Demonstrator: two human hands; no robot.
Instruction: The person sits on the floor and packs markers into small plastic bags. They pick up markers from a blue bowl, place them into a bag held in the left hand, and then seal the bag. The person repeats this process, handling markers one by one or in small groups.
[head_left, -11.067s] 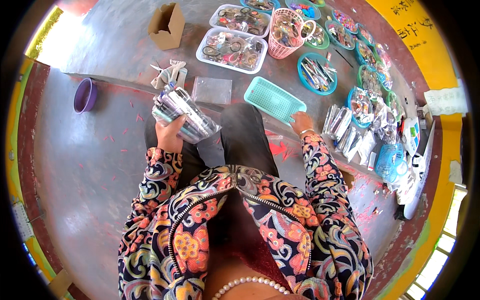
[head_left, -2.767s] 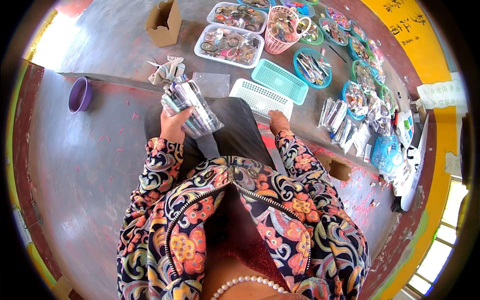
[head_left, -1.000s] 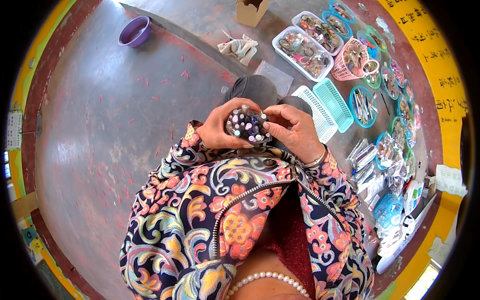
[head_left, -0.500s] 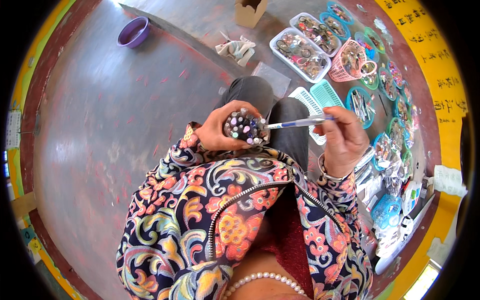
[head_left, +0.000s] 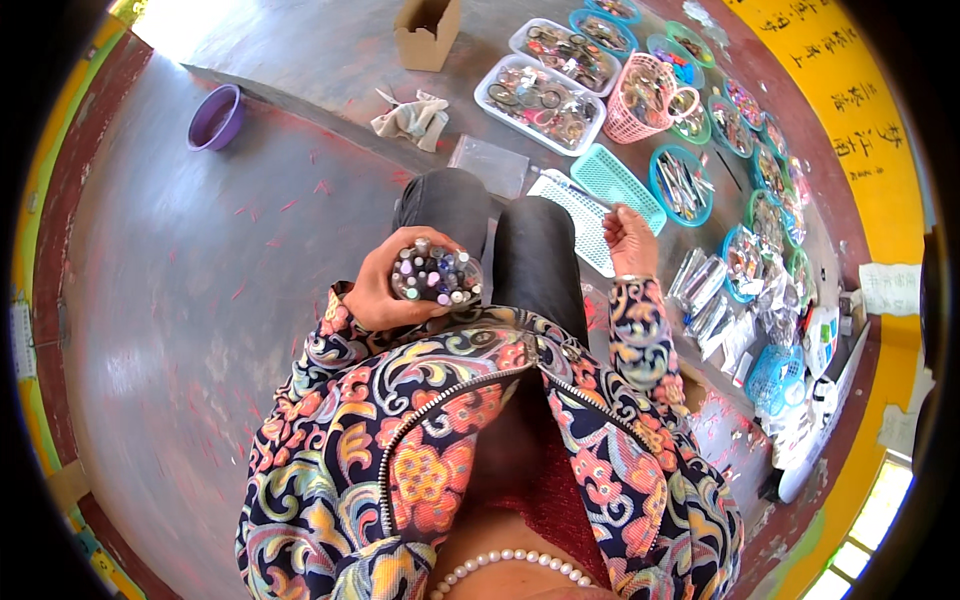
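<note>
My left hand point(head_left: 385, 285) is wrapped round a bundle of pens point(head_left: 437, 276) in front of my lap. Their ends face up, in black, lilac, white and blue. Whether a clear cup surrounds them I cannot tell. Farther right, my right hand point(head_left: 632, 243) pinches one slim pen point(head_left: 575, 186) by its end. That pen slants up and left above a white perforated basket point(head_left: 560, 212) and the teal perforated basket point(head_left: 622, 184) beside it. The two baskets lie just past my right knee.
Beyond stand clear trays point(head_left: 541, 102) of small goods and a pink basket point(head_left: 640, 98). A round blue basket point(head_left: 683, 186) holds pens or similar sticks. A rag point(head_left: 412, 120), a cardboard box point(head_left: 427, 35) and a purple basin point(head_left: 214, 118) sit farther left.
My right hand has carried the pen away from the bundle, out over the baskets. My left hand and the bundle have shifted slightly left and down in view as the view turned.
</note>
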